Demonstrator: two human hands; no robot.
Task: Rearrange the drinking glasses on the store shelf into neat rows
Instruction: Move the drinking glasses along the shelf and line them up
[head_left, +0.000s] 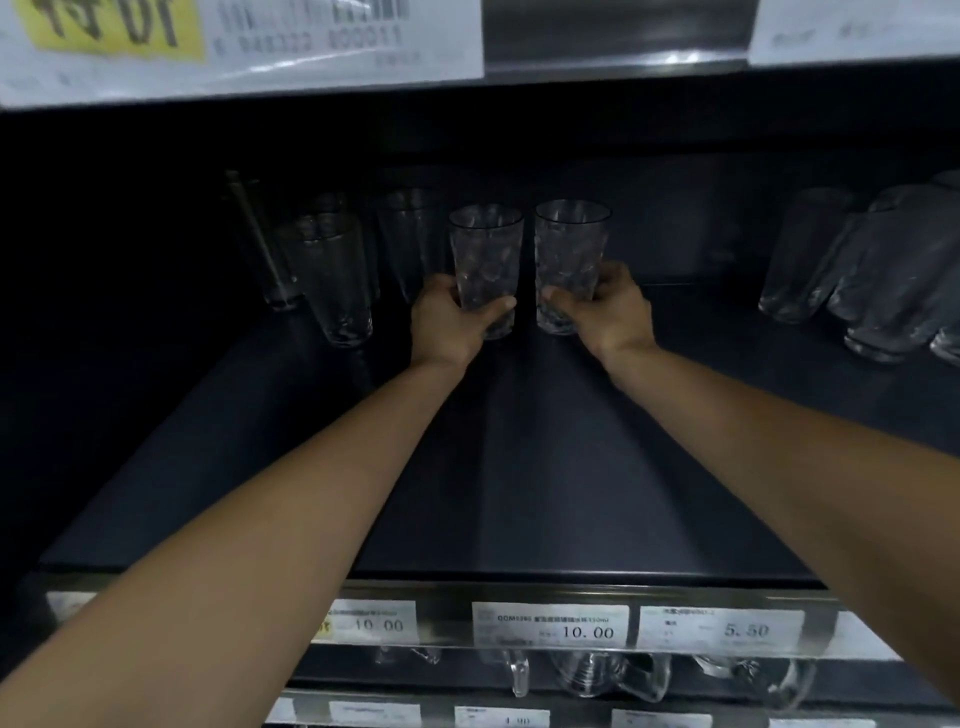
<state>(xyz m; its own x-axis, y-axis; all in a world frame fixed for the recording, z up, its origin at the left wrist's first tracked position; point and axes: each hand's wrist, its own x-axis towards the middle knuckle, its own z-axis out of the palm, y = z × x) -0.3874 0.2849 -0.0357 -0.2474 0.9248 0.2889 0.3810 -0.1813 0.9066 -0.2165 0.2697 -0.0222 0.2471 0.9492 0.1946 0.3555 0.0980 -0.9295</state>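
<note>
1. Two dimpled drinking glasses are held upright side by side, rims up and long axes vertical. The left glass and the right glass are set just apart. Both are seen straight beyond the centre price label, deep on the shelf.
2. Whether their bases rest on the shelf or are lifted off it cannot be told.
3. Beyond and to the left of the centre price label, plain glasses are seen standing rims up beside a slanting metal rod. Beyond and to the right of it, a cluster of glasses is seen, rims up and leaning in the wide-angle view.
4. The shelf is a dark, dimly lit board in a store rack. The centre price label is carried on its front rail among others. Large paper tags are seen well above that label, and glass mugs just below it.
5. The left grip is wrapped round the lower half of the left glass, with the thumb laid across its front.
6. The right grip is wrapped round the lower half of the right glass, with the thumb at its front and the fingers curled round its far side.
</note>
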